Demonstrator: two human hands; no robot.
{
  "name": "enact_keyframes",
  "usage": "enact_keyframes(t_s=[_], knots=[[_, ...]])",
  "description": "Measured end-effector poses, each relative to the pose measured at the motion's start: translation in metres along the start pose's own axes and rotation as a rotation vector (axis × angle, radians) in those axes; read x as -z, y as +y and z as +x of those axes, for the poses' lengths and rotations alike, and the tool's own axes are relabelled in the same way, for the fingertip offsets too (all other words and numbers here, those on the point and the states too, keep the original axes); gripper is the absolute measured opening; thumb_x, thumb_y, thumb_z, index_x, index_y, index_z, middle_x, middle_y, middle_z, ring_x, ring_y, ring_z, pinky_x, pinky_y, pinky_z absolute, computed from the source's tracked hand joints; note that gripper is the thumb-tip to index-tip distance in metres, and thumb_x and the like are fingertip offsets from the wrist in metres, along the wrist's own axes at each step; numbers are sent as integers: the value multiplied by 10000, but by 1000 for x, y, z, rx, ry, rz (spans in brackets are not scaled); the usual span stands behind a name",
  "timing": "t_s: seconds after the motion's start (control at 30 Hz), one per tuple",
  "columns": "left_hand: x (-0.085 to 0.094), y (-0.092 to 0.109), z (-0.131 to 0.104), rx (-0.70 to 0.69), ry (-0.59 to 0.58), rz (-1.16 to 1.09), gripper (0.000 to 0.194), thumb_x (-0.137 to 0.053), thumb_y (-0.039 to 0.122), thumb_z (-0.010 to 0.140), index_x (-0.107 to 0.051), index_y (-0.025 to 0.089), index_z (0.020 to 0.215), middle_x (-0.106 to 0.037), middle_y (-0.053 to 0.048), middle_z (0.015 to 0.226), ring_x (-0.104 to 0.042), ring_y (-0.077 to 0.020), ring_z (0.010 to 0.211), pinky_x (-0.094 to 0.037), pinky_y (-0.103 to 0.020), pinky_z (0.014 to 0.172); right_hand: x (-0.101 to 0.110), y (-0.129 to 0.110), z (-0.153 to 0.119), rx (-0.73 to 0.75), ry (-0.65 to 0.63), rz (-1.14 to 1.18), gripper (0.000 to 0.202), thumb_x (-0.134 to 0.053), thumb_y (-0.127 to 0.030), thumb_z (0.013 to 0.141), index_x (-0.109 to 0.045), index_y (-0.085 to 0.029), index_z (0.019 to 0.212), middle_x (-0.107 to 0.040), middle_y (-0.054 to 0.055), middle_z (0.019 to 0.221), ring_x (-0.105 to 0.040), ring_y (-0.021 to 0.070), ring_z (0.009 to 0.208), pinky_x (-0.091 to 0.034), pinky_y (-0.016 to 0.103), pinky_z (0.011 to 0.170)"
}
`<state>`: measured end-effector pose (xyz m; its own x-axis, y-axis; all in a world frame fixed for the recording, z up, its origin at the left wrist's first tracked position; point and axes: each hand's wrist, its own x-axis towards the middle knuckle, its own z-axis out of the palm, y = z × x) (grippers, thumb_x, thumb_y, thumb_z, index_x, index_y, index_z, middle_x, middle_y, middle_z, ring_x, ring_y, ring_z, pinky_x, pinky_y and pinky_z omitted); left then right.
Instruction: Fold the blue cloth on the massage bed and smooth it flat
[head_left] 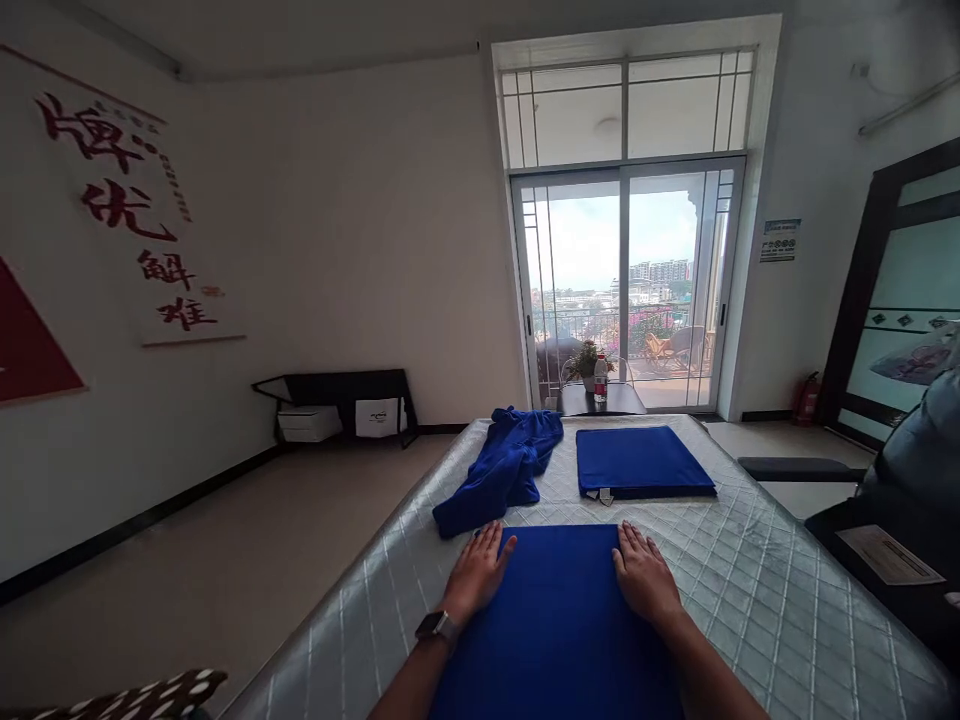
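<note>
A blue cloth (559, 620) lies flat and smooth right in front of me, its far edge straight. My left hand (478, 570) rests on its left side near the far corner, fingers stretched out and pointing away, a watch (436, 627) on the wrist. On the opposite side, my right hand (645, 575) lies palm down by the far right corner, fingers extended. Beyond the left hand is a crumpled blue cloth (506, 470). Farther off to the right sits a folded blue cloth (641, 458) with white tags at its near edge.
Everything lies on a silver quilted mattress (757, 570). Past its far end stand a small dark table (637, 402), a water bottle (600, 380) and a potted plant (587, 362), before sliding glass doors (577, 270). A dark chair (919, 480) is at right.
</note>
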<state>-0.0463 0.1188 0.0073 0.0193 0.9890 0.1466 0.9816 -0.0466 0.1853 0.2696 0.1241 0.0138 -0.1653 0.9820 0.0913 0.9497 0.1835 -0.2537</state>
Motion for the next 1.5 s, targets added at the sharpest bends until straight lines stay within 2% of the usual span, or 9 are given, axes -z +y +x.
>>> enact_keyframes(t_s=[0.13, 0.47, 0.73, 0.93, 1.17, 1.23, 1.3, 1.37, 1.5], knots=[[-4, -15, 3, 17, 28, -25, 768, -140, 604, 1002, -347, 64, 1507, -336, -148, 1576, -258, -255, 1479, -216, -456, 1211, -4, 0, 3, 0, -1, -34, 647, -175, -383, 970, -243, -97, 1547, -216, 58, 1618, -153, 171, 1495, -66, 360, 1215], [-11, -22, 6, -5, 85, -32, 797, -155, 651, 986, -380, 82, 1497, -366, -158, 1561, -289, -263, 1468, -240, -446, 1200, -5, -3, 5, -1, -2, -69, 644, -182, -395, 974, -243, -113, 1550, -217, 50, 1618, -151, 166, 1495, -88, 352, 1213], [-12, -23, 5, -18, 97, -7, 795, -130, 639, 988, -395, 82, 1489, -390, -153, 1552, -308, -253, 1461, -253, -431, 1192, -7, -2, 6, -1, 9, -82, 645, -174, -404, 979, -250, -108, 1547, -225, 52, 1616, -174, 161, 1490, -83, 349, 1214], [-6, -15, -1, -5, 118, 4, 806, -110, 654, 977, -396, 106, 1494, -408, -132, 1547, -308, -242, 1462, -252, -416, 1191, -3, -2, 3, -1, 15, -27, 655, -186, -420, 977, -255, -101, 1545, -231, 63, 1614, -177, 168, 1490, -82, 345, 1212], [-1, -7, 6, 70, -17, 138, 848, -138, 663, 956, -316, 57, 1521, -323, -174, 1578, -267, -301, 1473, -243, -470, 1183, 0, -1, 0, -26, 9, 23, 642, -208, -405, 971, -260, -130, 1549, -243, 54, 1612, -177, 164, 1490, -78, 345, 1210], [2, 2, 9, 88, -19, 185, 860, -136, 664, 952, -343, 41, 1507, -341, -194, 1565, -281, -320, 1466, -241, -481, 1181, 0, -1, 0, -30, 11, 32, 639, -211, -397, 970, -263, -129, 1548, -240, 54, 1613, -177, 164, 1490, -71, 344, 1211], [3, 22, 11, 79, 29, 202, 871, -108, 661, 956, -358, 26, 1497, -351, -210, 1556, -292, -327, 1461, -242, -484, 1182, 1, 0, -1, -30, 17, 41, 638, -214, -393, 970, -266, -125, 1546, -242, 57, 1613, -182, 165, 1489, -69, 343, 1210], [-2, 54, 12, 9, 68, 167, 863, -72, 648, 965, -368, 34, 1494, -356, -204, 1557, -295, -314, 1461, -261, -472, 1179, 1, 0, -1, -24, 22, 49, 637, -220, -391, 969, -266, -124, 1546, -246, 62, 1612, -190, 170, 1487, -73, 345, 1210], [-25, 131, 13, -265, 42, 25, 767, -93, 604, 994, -381, 106, 1501, -364, -163, 1568, -288, -267, 1468, -285, -441, 1179, 1, 2, -1, -19, 21, 46, 636, -241, -389, 968, -265, -126, 1546, -247, 67, 1611, -205, 184, 1484, -90, 351, 1208]])
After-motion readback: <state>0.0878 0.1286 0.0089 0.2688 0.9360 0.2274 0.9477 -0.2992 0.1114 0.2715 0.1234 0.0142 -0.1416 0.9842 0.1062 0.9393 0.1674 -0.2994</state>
